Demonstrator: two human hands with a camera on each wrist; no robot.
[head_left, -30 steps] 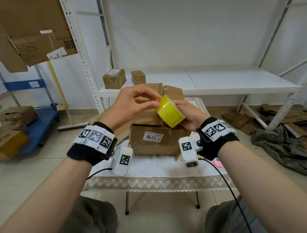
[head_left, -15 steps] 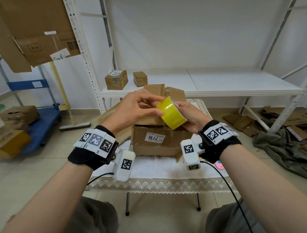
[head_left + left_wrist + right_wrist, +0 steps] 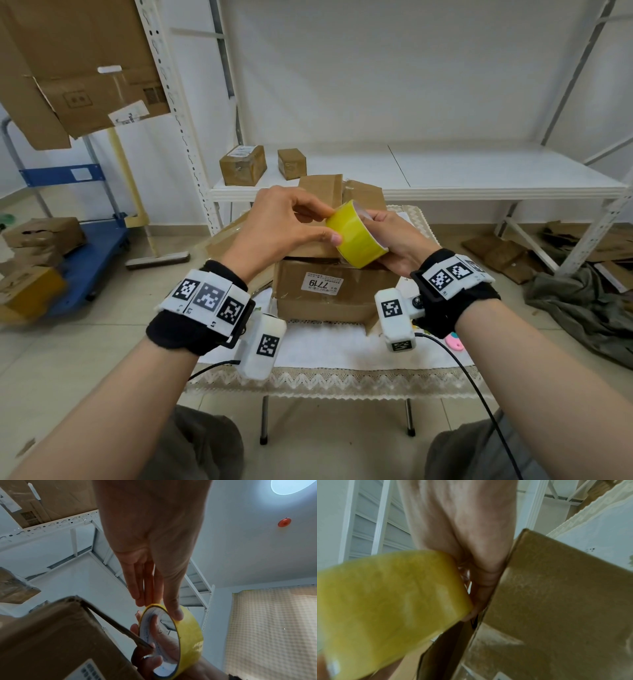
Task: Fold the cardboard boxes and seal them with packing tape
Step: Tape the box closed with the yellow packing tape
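- One yellow tape roll held up in the air over the table, above and just in front of the cardboard box.
- Roll sits tilted; its open core faces up and away, toward the far right, band running from upper left down to lower right in the head view.
- Right hand grasps the roll, fingers hooked through the core per the left wrist view.
- Left hand pinches at the roll's outer band, thumb tip on the yellow surface, fingers on the top rim.
- One box with a white label reading 7719 on the near side, top flaps standing up behind the hands.
- Two small closed boxes on the white shelf behind, side by side.
- One pink thing on the table by the right wrist, mostly hidden.
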